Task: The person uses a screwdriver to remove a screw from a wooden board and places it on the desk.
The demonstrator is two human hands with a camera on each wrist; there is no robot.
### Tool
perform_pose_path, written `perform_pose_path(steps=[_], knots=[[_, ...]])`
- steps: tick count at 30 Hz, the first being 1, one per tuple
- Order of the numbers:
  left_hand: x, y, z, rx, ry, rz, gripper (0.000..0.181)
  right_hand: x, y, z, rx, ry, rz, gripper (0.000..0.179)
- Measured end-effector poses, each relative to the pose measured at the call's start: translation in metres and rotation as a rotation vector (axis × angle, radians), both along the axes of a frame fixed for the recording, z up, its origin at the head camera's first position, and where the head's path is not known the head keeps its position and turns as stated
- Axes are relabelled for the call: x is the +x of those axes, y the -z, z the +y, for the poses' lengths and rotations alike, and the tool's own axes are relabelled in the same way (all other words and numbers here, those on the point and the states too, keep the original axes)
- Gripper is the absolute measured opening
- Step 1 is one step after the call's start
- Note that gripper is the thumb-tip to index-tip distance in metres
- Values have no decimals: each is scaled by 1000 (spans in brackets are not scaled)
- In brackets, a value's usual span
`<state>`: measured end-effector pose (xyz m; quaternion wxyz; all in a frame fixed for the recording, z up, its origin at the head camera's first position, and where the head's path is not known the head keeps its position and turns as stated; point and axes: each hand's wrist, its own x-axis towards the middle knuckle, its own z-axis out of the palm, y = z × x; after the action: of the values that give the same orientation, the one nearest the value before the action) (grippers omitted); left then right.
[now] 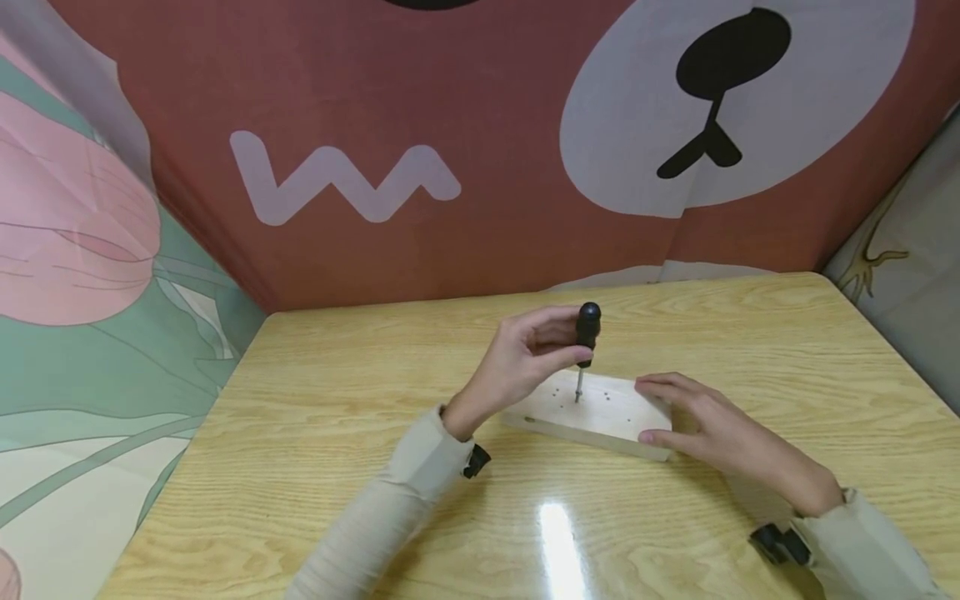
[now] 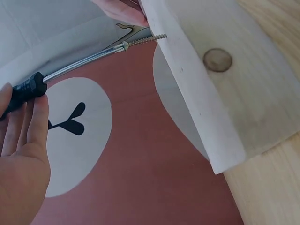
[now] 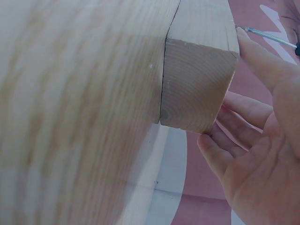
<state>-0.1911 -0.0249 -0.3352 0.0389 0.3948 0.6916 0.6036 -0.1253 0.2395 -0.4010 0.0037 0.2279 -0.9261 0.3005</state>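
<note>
A black-handled screwdriver (image 1: 588, 327) stands nearly upright, its handle held in the fingers and thumb of my left hand (image 1: 525, 350). In the left wrist view, the tip of its steel shaft meets the head of a long screw (image 2: 146, 40). The screw's point is in the face of a pale wooden block (image 1: 600, 421), with most of its thread exposed. Several small holes dot that face. My right hand (image 1: 720, 429) grips the block's right end, thumb on the near side and fingers toward the far side.
The block lies flat on a wood-grain table (image 1: 337, 400). A dark round knot (image 2: 218, 60) marks the block's side. Behind the table hangs a red printed cloth (image 1: 420, 258), and a floral cloth (image 1: 97, 358) hangs at the left.
</note>
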Motion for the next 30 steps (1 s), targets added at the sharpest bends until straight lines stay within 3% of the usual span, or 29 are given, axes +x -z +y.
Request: perform_pose_path(steps=[9,20,24,30], knots=[[-1,-1,-2,17,100,-46,41,2,0,1,-3,-5,19,63],[1,1,1,69,-49,-9,41,1,-1,1,10,1,3,64],[1,5,3,88,-58,-7,39,1,-1,1,8,-2,12,63],[3,5,2,30,-29,23,39,2,0,1,2,-3,11,63]])
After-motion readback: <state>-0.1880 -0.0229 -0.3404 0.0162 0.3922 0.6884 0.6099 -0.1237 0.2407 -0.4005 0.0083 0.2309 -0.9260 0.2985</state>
